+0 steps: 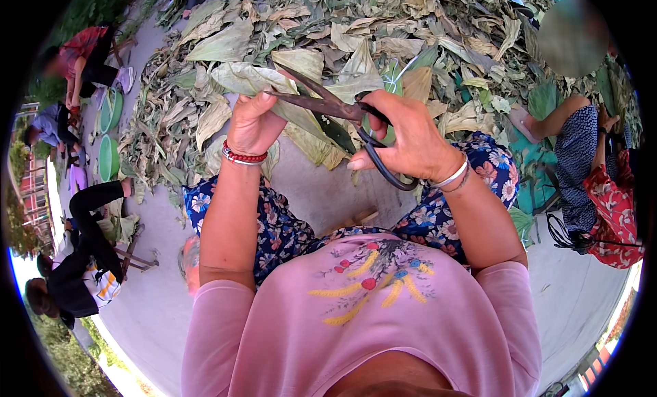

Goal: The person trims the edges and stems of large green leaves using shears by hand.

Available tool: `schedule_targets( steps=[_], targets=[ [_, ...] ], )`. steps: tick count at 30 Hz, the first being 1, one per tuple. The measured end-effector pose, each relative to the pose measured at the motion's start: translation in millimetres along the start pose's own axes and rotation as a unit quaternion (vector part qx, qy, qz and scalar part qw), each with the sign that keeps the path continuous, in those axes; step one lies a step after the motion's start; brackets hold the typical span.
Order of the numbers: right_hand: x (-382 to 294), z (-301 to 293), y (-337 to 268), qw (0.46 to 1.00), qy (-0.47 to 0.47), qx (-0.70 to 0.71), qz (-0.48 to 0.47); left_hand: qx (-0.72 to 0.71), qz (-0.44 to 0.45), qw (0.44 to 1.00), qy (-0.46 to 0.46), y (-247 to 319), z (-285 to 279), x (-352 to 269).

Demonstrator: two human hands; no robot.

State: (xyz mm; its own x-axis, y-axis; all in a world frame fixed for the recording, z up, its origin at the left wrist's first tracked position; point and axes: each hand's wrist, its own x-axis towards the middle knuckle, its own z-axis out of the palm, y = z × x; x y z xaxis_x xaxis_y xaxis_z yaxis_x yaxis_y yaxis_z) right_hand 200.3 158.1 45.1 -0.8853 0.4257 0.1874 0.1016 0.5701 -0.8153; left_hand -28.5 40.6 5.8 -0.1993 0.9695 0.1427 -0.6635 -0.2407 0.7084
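Observation:
My left hand [252,121] pinches a broad, dried greenish leaf [241,79] between thumb and fingers. In my right hand [413,133] is a pair of dark, worn iron scissors [336,107], with my fingers at the looped handles. The blades stand apart and point left, their tips close to my left thumb. The leaf extends behind the blades; whether they touch it, I cannot tell. A darker green leaf [333,134] hangs just below the blades.
A large heap of dried leaves [174,110] spreads before my knees. White string [394,80] lies on it. Two green basins [109,158] stand at the left. Several people sit around the heap, one close on my right [580,156].

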Motion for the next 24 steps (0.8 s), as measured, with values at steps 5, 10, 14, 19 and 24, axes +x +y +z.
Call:
schedule_targets(
  steps=[5, 10, 14, 19, 24],
  targets=[
    [-4, -3, 2, 1.000, 0.006, -0.014, -0.016, 0.049, -0.025, 0.998, -0.028, 2, -7, -1],
    [-3, 1, 4, 0.998, 0.030, -0.019, -0.048, -0.034, -0.037, 0.999, 0.010, -3, -29, -9],
    [-2, 5, 3, 0.998, 0.033, -0.014, -0.045, 0.020, -0.041, 0.999, 0.013, 0, -20, -11],
    [-1, 6, 3, 0.999, 0.017, -0.024, -0.022, -0.065, -0.023, 0.996, 0.053, -1, -9, -7],
    [-6, 2, 5, 0.999, 0.037, -0.027, -0.029, -0.036, -0.037, 0.998, 0.024, -4, -8, -4]
  ],
)
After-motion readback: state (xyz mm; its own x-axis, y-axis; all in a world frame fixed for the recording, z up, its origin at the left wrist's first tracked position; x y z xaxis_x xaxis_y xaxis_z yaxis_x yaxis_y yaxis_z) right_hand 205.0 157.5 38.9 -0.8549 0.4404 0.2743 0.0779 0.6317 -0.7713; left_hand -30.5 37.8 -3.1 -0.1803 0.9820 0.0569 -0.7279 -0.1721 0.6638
